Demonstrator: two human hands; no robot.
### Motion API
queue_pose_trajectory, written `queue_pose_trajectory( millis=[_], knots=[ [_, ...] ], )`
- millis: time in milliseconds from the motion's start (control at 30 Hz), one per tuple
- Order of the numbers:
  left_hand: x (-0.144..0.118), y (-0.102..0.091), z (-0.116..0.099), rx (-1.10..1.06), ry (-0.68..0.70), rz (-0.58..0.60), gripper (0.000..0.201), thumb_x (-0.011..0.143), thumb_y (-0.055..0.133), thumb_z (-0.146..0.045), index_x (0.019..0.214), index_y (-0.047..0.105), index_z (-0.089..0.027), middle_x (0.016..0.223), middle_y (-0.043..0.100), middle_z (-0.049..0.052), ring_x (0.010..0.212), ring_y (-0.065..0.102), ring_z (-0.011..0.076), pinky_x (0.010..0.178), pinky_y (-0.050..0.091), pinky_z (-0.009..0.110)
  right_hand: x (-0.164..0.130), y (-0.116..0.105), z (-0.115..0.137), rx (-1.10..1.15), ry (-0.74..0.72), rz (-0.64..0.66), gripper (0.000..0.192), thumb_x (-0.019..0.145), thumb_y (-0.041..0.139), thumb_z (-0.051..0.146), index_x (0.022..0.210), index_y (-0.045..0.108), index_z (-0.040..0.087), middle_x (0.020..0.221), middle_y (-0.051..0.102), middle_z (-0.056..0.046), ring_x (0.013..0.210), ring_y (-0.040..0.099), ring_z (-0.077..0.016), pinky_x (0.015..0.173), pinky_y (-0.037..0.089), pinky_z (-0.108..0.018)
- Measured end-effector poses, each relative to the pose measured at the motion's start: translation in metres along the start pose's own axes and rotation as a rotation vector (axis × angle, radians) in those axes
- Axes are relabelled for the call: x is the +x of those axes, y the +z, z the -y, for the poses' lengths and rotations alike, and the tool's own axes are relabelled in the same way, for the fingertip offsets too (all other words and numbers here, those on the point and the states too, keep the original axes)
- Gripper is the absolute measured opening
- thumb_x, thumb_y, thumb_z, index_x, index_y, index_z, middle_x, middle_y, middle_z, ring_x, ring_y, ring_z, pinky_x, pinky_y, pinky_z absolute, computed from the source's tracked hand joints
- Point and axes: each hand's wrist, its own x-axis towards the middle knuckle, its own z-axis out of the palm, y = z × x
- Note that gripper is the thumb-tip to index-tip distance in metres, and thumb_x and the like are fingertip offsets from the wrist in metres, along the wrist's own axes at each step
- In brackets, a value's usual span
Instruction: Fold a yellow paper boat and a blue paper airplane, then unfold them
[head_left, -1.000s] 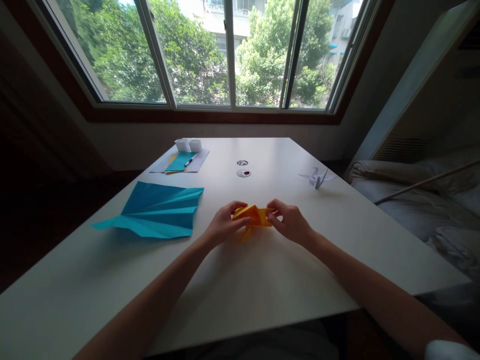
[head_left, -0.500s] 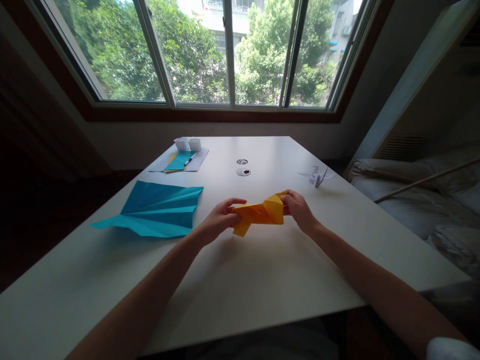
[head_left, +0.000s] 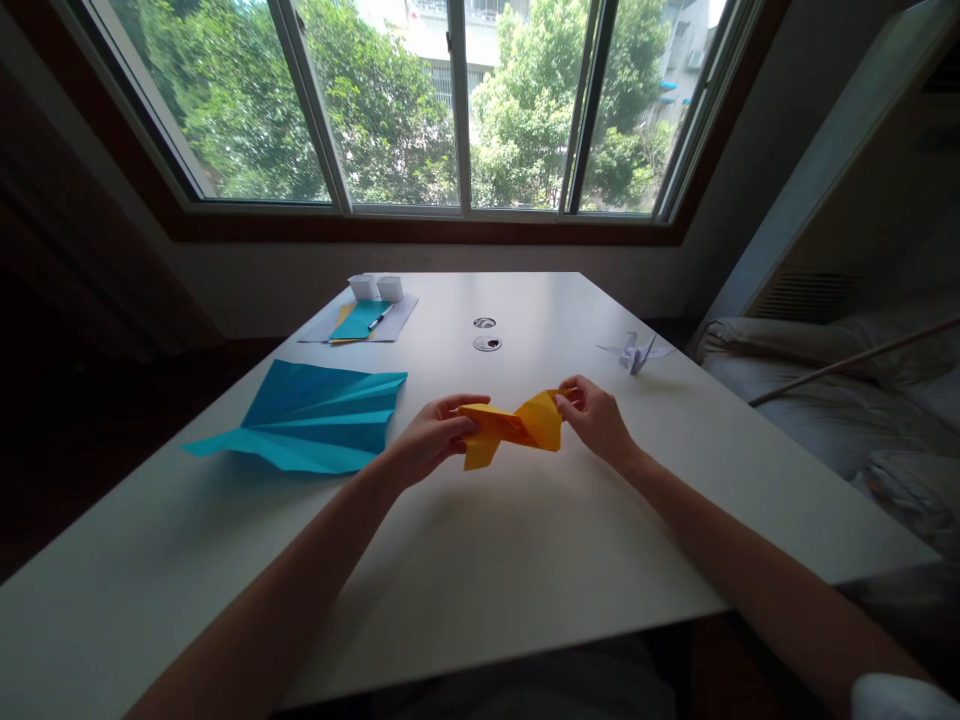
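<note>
A folded piece of yellow paper (head_left: 514,424) is stretched between my two hands above the table. My left hand (head_left: 439,432) is closed on its left end, thumb on the near side and fingers along the top. At the upper right corner my right hand (head_left: 592,410) pinches the paper between thumb and fingertips. The sheet looks twisted in the middle, and a flap hangs down near my left thumb. Left of my left hand lies a large creased blue sheet of paper (head_left: 315,420), partly raised off the table.
On the white table (head_left: 525,560), a white paper crane (head_left: 634,352) stands at the right. Two round grommets (head_left: 486,343) lie mid-table. At the back left are white boxes (head_left: 376,288), blue paper (head_left: 358,322) and a pen (head_left: 379,319). A sofa (head_left: 787,400) borders the right side.
The right part of the yellow paper has tilted and looks more twisted. My right hand has shifted its pinch to the upper corner; both hands have moved slightly left.
</note>
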Motion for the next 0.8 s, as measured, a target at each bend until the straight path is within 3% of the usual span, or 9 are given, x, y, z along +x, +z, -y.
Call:
queue_pose_trajectory(
  millis=[133, 200, 300, 433, 633, 800],
  knots=[
    [0.003, 0.001, 0.004, -0.020, -0.011, -0.077, 0.032, 0.075, 0.065, -0.027, 0.103, 0.061, -0.012, 0.099, 0.064, 0.012, 0.085, 0.063, 0.0177, 0.068, 0.051, 0.025, -0.005, -0.001, 0.004, -0.393, -0.457, -0.007, 0.044, 0.080, 0.050, 0.016, 0.123, 0.047, 0.025, 0.107, 0.060, -0.007, 0.095, 0.058, -0.0207, 0.080, 0.050, -0.038],
    [0.004, 0.001, 0.006, -0.023, -0.023, -0.081, 0.032, 0.075, 0.065, -0.029, 0.100, 0.062, -0.010, 0.097, 0.064, 0.013, 0.081, 0.063, 0.0170, 0.066, 0.051, 0.024, -0.007, -0.001, 0.008, -0.554, -0.667, 0.052, 0.048, 0.082, 0.045, 0.007, 0.123, 0.049, 0.030, 0.123, 0.052, -0.007, 0.114, 0.046, -0.0220, 0.092, 0.043, -0.040],
    [0.005, 0.000, 0.007, -0.017, -0.060, -0.102, 0.032, 0.074, 0.066, -0.030, 0.099, 0.063, -0.010, 0.096, 0.064, 0.013, 0.078, 0.063, 0.0160, 0.064, 0.050, 0.022, -0.011, -0.002, 0.014, -0.669, -0.858, 0.173, 0.047, 0.083, 0.041, 0.003, 0.117, 0.056, 0.032, 0.129, 0.048, -0.004, 0.121, 0.038, -0.0213, 0.096, 0.038, -0.039],
    [0.005, 0.000, 0.007, -0.011, -0.069, -0.097, 0.033, 0.076, 0.065, -0.032, 0.100, 0.062, -0.010, 0.098, 0.065, 0.013, 0.076, 0.063, 0.0154, 0.063, 0.051, 0.022, -0.016, -0.005, 0.023, -0.689, -0.834, 0.170, 0.037, 0.084, 0.043, 0.010, 0.114, 0.058, 0.024, 0.129, 0.048, -0.007, 0.119, 0.039, -0.0232, 0.095, 0.037, -0.041],
    [0.003, 0.003, 0.005, -0.009, -0.054, 0.024, 0.037, 0.074, 0.067, -0.032, 0.104, 0.062, -0.011, 0.104, 0.064, 0.013, 0.084, 0.064, 0.0173, 0.067, 0.052, 0.022, -0.016, -0.004, 0.023, -0.717, -0.679, 0.120, 0.031, 0.083, 0.050, 0.039, 0.104, 0.063, 0.019, 0.129, 0.049, -0.010, 0.110, 0.045, -0.0274, 0.088, 0.038, -0.045],
    [0.001, 0.004, 0.006, 0.037, -0.091, 0.095, 0.048, 0.067, 0.074, -0.023, 0.112, 0.058, -0.016, 0.105, 0.063, 0.011, 0.085, 0.064, 0.0172, 0.069, 0.053, 0.024, -0.014, 0.003, 0.016, -0.706, -0.624, 0.138, 0.017, 0.081, 0.056, 0.032, 0.086, 0.067, 0.020, 0.122, 0.056, -0.007, 0.105, 0.048, -0.0261, 0.087, 0.037, -0.044]
  ],
)
